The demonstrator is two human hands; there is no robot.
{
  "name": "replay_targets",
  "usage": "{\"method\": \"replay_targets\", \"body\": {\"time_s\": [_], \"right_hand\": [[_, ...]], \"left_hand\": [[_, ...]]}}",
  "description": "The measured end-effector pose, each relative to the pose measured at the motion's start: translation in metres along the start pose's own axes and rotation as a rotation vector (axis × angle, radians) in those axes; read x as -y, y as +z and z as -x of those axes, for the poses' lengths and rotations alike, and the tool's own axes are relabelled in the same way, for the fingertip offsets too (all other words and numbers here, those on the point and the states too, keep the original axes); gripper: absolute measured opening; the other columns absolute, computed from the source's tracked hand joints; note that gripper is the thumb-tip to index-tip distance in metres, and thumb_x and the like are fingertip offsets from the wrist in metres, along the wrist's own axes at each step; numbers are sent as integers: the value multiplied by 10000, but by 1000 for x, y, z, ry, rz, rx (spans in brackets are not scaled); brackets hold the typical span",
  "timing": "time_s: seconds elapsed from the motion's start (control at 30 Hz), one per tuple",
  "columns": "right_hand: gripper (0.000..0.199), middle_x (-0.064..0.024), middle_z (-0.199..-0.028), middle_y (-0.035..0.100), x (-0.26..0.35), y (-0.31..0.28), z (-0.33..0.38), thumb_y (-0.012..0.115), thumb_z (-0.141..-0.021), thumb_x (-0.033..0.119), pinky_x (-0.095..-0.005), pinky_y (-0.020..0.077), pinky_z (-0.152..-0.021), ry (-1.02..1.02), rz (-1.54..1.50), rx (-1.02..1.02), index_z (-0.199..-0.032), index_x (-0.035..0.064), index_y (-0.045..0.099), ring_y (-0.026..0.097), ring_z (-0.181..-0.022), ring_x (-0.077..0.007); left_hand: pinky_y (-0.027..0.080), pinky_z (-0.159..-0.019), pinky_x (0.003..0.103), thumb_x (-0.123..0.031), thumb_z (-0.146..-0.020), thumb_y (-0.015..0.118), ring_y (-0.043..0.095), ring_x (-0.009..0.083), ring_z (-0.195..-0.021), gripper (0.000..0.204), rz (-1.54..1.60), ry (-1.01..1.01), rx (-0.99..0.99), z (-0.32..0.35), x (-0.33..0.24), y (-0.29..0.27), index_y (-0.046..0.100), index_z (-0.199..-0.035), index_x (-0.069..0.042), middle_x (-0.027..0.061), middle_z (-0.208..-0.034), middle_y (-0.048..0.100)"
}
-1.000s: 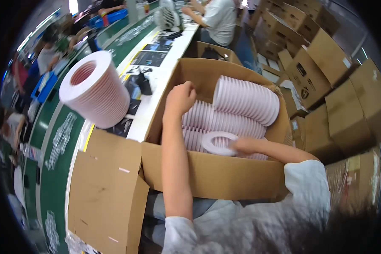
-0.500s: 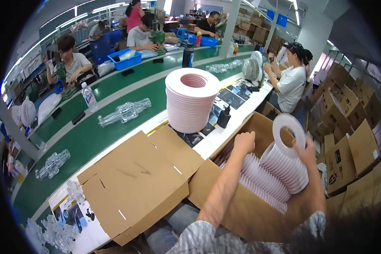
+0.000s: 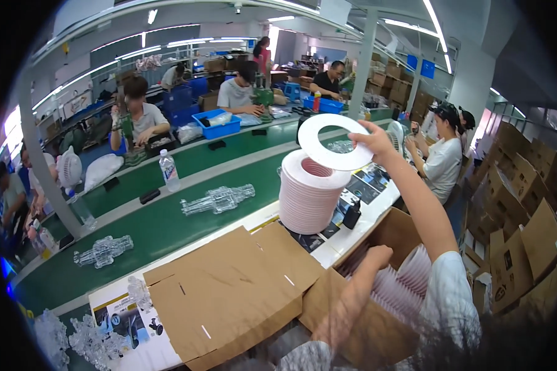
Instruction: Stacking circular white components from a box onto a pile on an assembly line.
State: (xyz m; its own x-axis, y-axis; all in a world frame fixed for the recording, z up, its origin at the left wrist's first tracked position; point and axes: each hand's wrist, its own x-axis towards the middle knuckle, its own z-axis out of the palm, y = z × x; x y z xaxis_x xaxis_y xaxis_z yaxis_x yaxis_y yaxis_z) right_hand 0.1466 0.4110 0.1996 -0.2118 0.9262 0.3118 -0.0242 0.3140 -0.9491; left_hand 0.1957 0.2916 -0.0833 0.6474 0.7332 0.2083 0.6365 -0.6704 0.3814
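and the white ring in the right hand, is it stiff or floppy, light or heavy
The white ring is probably fairly stiff, since it looks flat though the right hand grips only one edge. It's likely light: thin, with a wide hole.

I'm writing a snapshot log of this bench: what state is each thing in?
Right hand: gripping the ring
Ring: tilted, over the stack
Left hand: curled at the box, grip unclear
Stack: upright
Box: open
Boxed rings: on edge, in rows
Flap: folded outward
Clear bottle: upright
Black bottle: upright
Left fan: cannot tell whether running
Ceiling light: lit
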Motion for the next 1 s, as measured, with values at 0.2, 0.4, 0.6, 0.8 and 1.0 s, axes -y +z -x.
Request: {"method": "replay_targets", "body": {"time_s": [0.2, 0.4, 0.6, 0.8, 1.0], "right_hand": [[633, -143, -880, 668, -1, 36, -15, 740, -718, -77, -297, 546, -577, 99, 129, 189, -1305, -48, 504, 651, -657, -179], [436, -90, -807, 700, 3, 39, -20, 712, -664, 50, -273, 518, -599, -70, 382, 57, -1092, -33, 698, 652, -657, -138], [319, -70, -848, 724, -4, 26, -44, 738, -699, 179, -264, 509, -661, -150, 605, 58, -982, 33, 760, 635, -693, -113], [373, -146, -1230, 654, -44, 24, -55, 746, -660, 244, -287, 491, -892, -197, 669, 321, -984, 59, 760, 654, -1036, -211], [502, -117, -1266, 638, -50, 64, -54, 751, -654, 283, -305, 475, -938, -203, 779, 424, -1109, 73, 718, 637, -1084, -235]], "left_hand": [[555, -752, 435, -40, -758, 603, 683, 352, -878, 155, 59, -17, 40, 0, 2, -1, 727, -848, -58, 189, -923, 700], [542, -751, 424, -16, -731, 615, 673, 356, -875, 170, 134, 3, 36, -1, 4, -3, 718, -857, -66, 187, -916, 695], [536, -757, 419, -5, -721, 603, 670, 347, -881, 184, 155, -13, 91, 1, 1, -10, 712, -855, -70, 177, -924, 696], [529, -783, 430, -28, -751, 596, 665, 356, -901, 188, 158, -18, 162, 0, 1, -14, 712, -891, -73, 184, -956, 696], [539, -775, 441, -24, -727, 610, 667, 358, -898, 181, 234, -45, -29, -16, 40, 47, 721, -862, -69, 189, -938, 693]]}}
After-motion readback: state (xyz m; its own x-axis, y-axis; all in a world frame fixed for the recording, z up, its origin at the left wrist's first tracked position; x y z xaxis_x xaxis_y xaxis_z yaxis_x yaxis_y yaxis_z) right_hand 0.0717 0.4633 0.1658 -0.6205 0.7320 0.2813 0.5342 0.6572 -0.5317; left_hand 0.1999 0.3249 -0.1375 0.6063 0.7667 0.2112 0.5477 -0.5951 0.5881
